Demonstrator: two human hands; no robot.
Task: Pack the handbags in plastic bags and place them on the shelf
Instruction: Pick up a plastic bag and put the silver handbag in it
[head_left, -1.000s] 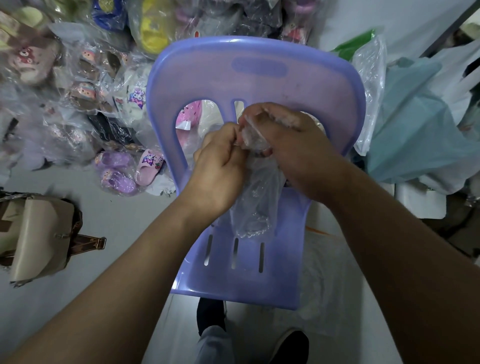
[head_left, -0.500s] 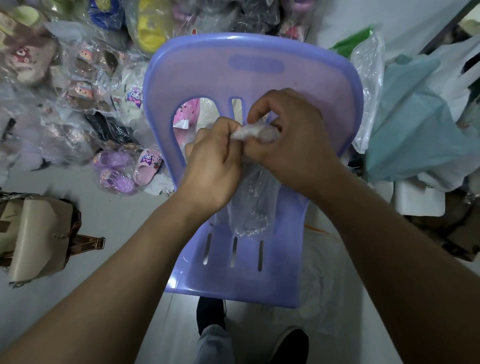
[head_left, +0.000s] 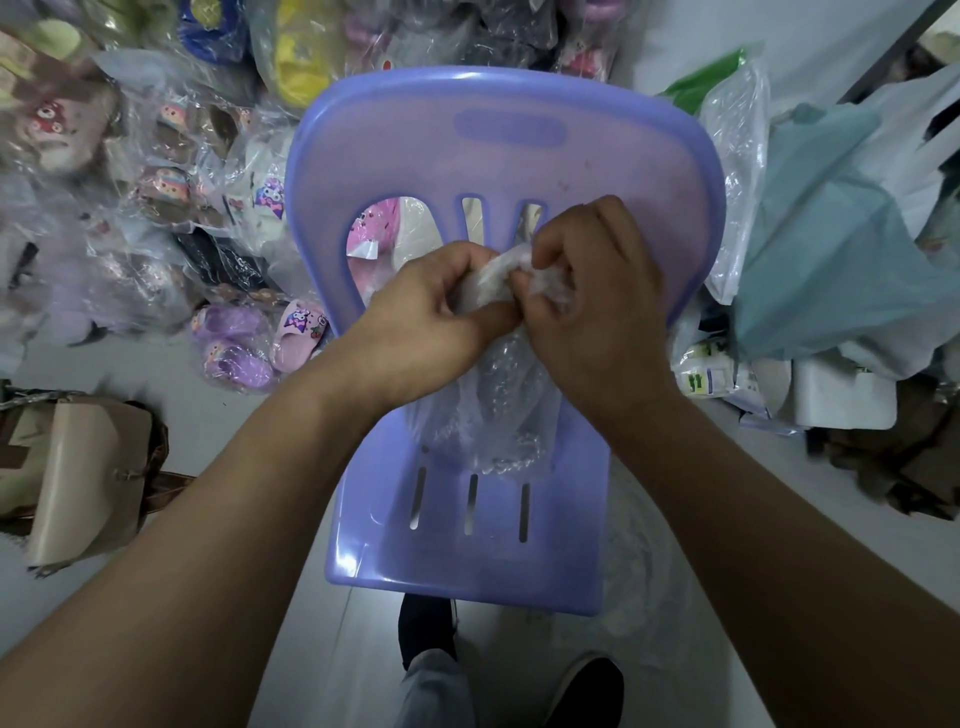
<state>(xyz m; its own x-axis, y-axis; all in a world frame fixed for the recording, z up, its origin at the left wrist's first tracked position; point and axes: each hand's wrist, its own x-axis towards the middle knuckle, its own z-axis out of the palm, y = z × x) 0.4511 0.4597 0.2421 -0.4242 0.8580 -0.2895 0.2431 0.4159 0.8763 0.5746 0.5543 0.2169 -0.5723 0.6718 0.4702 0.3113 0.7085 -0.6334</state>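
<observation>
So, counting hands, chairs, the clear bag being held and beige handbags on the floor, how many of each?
hands: 2, left hand and right hand
purple chair: 1
clear plastic bag: 1
beige handbag: 1
total: 5

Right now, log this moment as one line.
left hand: grips plastic bag top | right hand: grips it too | plastic bag: over chair seat | handbag: floor, unbagged

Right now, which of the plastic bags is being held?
The clear bag over the purple chair: left hand and right hand pinch its bunched top. The teal bag at right lies untouched.
</observation>
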